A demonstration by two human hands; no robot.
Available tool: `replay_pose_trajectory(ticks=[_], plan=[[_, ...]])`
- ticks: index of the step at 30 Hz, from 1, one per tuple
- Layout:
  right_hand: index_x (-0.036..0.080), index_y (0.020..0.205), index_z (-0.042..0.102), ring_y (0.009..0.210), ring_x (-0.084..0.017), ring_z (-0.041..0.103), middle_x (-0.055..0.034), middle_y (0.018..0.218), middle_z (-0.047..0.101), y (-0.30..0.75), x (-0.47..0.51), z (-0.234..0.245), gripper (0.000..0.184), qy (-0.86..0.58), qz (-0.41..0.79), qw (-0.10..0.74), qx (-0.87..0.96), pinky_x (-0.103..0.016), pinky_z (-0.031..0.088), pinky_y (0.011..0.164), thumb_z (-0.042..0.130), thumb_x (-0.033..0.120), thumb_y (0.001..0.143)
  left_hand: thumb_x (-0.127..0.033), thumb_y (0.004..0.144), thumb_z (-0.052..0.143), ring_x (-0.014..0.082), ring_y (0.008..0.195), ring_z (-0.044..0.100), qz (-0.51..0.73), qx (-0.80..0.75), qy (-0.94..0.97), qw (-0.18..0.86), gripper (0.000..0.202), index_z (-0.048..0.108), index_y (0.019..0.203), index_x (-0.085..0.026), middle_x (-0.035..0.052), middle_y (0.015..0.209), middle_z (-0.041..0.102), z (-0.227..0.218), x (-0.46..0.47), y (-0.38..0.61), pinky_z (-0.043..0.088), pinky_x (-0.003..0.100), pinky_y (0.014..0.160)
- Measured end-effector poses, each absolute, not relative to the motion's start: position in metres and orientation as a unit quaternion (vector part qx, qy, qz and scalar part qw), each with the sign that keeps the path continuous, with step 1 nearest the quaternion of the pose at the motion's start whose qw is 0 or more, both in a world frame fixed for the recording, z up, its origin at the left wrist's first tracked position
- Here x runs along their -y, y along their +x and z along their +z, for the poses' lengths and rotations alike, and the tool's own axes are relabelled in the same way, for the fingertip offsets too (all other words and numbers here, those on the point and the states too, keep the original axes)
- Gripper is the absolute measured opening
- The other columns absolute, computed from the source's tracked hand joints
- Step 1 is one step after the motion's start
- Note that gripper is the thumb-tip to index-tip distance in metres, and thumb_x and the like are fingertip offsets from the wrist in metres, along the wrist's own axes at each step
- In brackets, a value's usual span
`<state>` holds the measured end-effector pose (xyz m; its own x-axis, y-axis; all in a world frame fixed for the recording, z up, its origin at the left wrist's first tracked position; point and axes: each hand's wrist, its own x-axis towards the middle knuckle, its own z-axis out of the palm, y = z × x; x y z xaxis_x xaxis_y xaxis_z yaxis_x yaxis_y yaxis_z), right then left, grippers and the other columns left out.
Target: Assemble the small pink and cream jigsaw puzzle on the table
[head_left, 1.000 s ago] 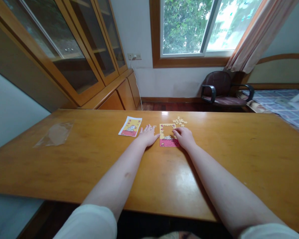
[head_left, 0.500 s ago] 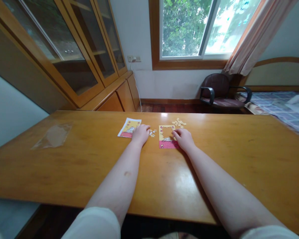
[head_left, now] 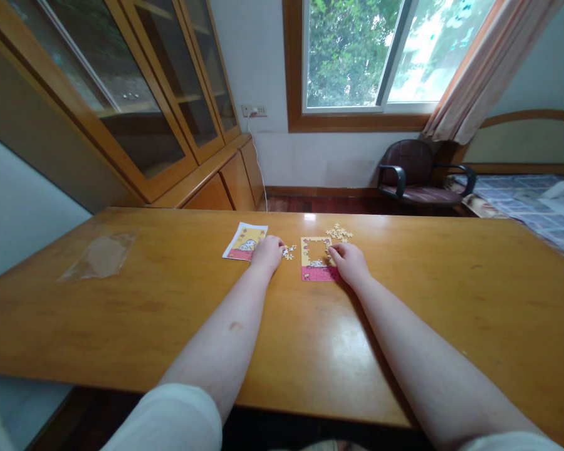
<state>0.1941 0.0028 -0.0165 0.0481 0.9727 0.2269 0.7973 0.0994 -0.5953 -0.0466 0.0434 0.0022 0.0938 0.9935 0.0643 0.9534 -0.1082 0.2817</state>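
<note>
A partly assembled jigsaw puzzle, yellow above and pink below, lies flat with an unfilled gap in its middle. My right hand is at its right side, thumb and finger pinched together at the edge of the gap, apparently on a puzzle piece that is mostly hidden. To the left, my left hand rests with its fingers curled together beside a small group of loose puzzle pieces. What those fingertips hold, if anything, is hidden. That hand partly covers a printed picture sheet in the same colours.
Another pile of plain-backed puzzle pieces lies beyond my right hand. A clear plastic bag is at the left of the wooden table. Behind the table stand a glass-door cabinet and an armchair.
My left hand has turned slightly and its fingers are more drawn in by the small group of pieces. My right hand stays at the puzzle's right side with little movement.
</note>
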Motion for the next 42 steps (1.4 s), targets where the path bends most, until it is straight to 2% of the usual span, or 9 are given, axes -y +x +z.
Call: replay_pose_trajectory(ticks=[8,15,23,29,33,37,42], plan=[[0.02,0.088,0.072,0.092,-0.021,0.064,-0.0075,0.092,0.072,0.194,-0.003,-0.017,0.026,-0.65,0.154,0.318,0.673,-0.031,0.044,0.084,0.051,0.035,0.091,-0.027,0.088,0.059,0.0249,0.105,0.061,0.116,-0.687,0.712,0.088,0.017,0.072,0.095,-0.02,0.0099,0.109,0.068,0.002,-0.043,-0.042,0.047,0.036,0.095],[0.02,0.086,0.072,0.09,-0.021,0.064,-0.0066,0.09,0.073,0.194,-0.003,-0.017,0.026,-0.648,0.159,0.323,0.671,-0.031,0.046,0.082,0.051,0.035,0.091,-0.028,0.088,0.059,0.0232,0.099,0.064,0.134,-0.673,0.723,0.086,0.013,0.069,0.094,-0.024,0.0053,0.099,0.073,0.004,-0.037,-0.044,0.048,0.036,0.09],[0.02,0.085,0.071,0.088,-0.02,0.065,-0.0068,0.09,0.073,0.195,-0.005,-0.02,0.025,-0.647,0.163,0.33,0.668,-0.03,0.045,0.081,0.051,0.035,0.09,-0.024,0.087,0.059,0.0187,0.1,0.065,0.216,-0.54,0.786,0.209,0.019,0.073,0.1,-0.022,0.0035,0.106,0.073,0.016,-0.006,-0.012,0.049,0.028,0.09],[0.02,0.085,0.072,0.088,-0.02,0.064,-0.0068,0.089,0.073,0.195,-0.005,-0.021,0.026,-0.643,0.161,0.332,0.671,-0.03,0.045,0.081,0.052,0.036,0.089,-0.029,0.083,0.065,0.0171,0.083,0.067,0.184,-0.49,0.814,0.254,0.016,0.076,0.093,-0.023,0.001,0.09,0.075,0.01,0.003,0.002,0.051,0.027,0.08],[0.02,0.083,0.072,0.087,-0.02,0.064,-0.0066,0.087,0.073,0.195,-0.003,-0.019,0.027,-0.645,0.16,0.328,0.671,-0.029,0.044,0.079,0.051,0.036,0.089,-0.029,0.082,0.066,0.017,0.081,0.066,0.175,-0.49,0.821,0.236,0.014,0.076,0.09,-0.023,0.0015,0.088,0.075,0.006,-0.001,0.002,0.051,0.027,0.08],[0.02,0.081,0.072,0.083,-0.019,0.064,-0.0059,0.084,0.073,0.194,-0.003,-0.017,0.029,-0.64,0.165,0.311,0.683,-0.028,0.043,0.075,0.05,0.034,0.09,-0.029,0.083,0.066,0.0192,0.086,0.066,0.154,-0.48,0.844,0.185,0.012,0.076,0.087,-0.024,0.0014,0.089,0.075,0.005,-0.005,0.003,0.049,0.031,0.085],[0.02,0.08,0.074,0.085,-0.02,0.063,-0.0062,0.085,0.073,0.194,-0.004,-0.019,0.021,-0.628,0.145,0.311,0.699,-0.03,0.044,0.079,0.056,0.03,0.087,-0.028,0.088,0.059,0.0196,0.093,0.064,0.157,-0.483,0.849,0.147,0.018,0.074,0.094,-0.022,0.0038,0.098,0.074,0.006,-0.006,0.0,0.048,0.031,0.087]])
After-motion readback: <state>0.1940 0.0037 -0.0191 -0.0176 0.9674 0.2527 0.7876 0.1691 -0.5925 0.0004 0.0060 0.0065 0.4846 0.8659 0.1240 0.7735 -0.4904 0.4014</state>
